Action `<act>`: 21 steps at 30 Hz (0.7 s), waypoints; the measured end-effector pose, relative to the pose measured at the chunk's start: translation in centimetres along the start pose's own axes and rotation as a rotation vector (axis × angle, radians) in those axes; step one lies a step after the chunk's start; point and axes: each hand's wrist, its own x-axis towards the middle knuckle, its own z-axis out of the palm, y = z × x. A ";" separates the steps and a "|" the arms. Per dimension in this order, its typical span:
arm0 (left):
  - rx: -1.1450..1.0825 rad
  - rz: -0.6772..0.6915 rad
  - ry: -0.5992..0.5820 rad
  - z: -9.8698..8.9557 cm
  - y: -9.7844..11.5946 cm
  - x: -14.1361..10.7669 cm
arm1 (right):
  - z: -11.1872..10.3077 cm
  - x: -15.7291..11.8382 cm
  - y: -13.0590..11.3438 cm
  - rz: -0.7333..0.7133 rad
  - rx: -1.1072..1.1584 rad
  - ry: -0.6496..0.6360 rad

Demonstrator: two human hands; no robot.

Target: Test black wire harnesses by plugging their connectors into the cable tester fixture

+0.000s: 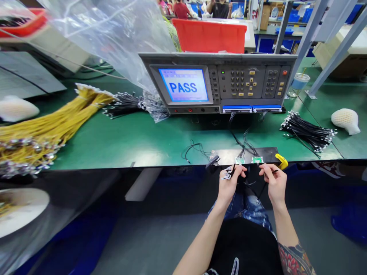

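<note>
At the bench's front edge, my left hand (230, 182) is closed around black cables whose white connectors (227, 174) stick out beside the fingers. My right hand (274, 181) pinches a thin black cable just below the right green board. Two small green boards, the left one (240, 160) and the right one (257, 160), sit on a metal fixture (225, 156), wired to a grey tester (183, 107). The tester's screen (185, 86) reads PASS. Whether a connector touches either board is too small to tell.
Yellow cable bundles (57, 128) and a black bundle (126, 104) lie left on the green bench (137, 147). Another black bundle (308, 131) lies right. A yellow handle (282, 162) and black clamp (212, 163) flank the fixture. A red bin (210, 36) stands behind.
</note>
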 end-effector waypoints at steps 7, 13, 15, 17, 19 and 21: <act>0.034 0.020 0.036 0.1 -0.3 0.1 | -1.3 -0.4 0.8 0.020 -0.054 0.002; 0.040 0.069 0.108 0.7 -0.7 -0.1 | -1.1 -0.9 0.3 -0.003 -0.082 0.000; 0.036 0.089 0.130 0.9 -0.9 -0.1 | -1.1 -0.9 0.3 -0.005 -0.089 -0.004; 0.033 0.096 0.142 1.1 -1.0 -0.1 | -1.1 -0.9 0.4 -0.007 -0.107 -0.018; 0.030 0.087 0.148 1.3 -1.1 -0.1 | -1.1 -0.9 0.5 -0.017 -0.131 -0.031; 0.027 0.069 0.152 1.3 -1.2 0.0 | -1.1 -0.9 0.5 -0.032 -0.149 -0.033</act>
